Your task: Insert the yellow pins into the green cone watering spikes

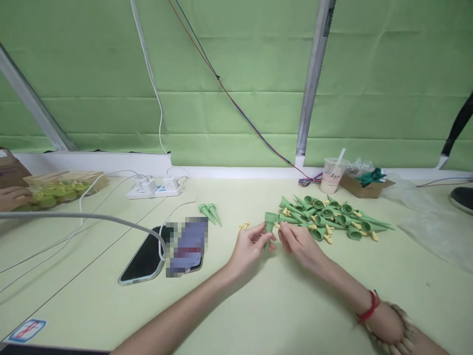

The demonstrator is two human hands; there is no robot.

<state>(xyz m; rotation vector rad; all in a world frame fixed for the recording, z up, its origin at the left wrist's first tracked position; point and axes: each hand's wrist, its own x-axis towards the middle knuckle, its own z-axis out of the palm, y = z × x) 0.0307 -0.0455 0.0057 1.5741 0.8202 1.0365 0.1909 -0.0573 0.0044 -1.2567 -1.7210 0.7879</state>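
Observation:
My left hand (251, 244) is closed around a green cone-shaped plastic spike (271, 218), its wide end up. Close against that spike's right side, my right hand (301, 242) pinches a small yellow plastic piece (277, 225); whether the piece is inside the spike cannot be made out. A heap of similar green spikes (327, 213) lies just beyond the right hand, with several yellow pieces (328, 239) among them. Two green spikes (211, 213) lie side by side to the left. Two tiny yellow parts (247, 225) rest just behind my left hand.
Two phones lie at left, one dark (144, 259) and one pixelated (190, 244). A white cable (111, 219) crosses above them toward the power strip (157, 190). A drink cup (331, 176) and cardboard box (364, 187) stand behind the heap. Another person's hand (15, 198) is far left.

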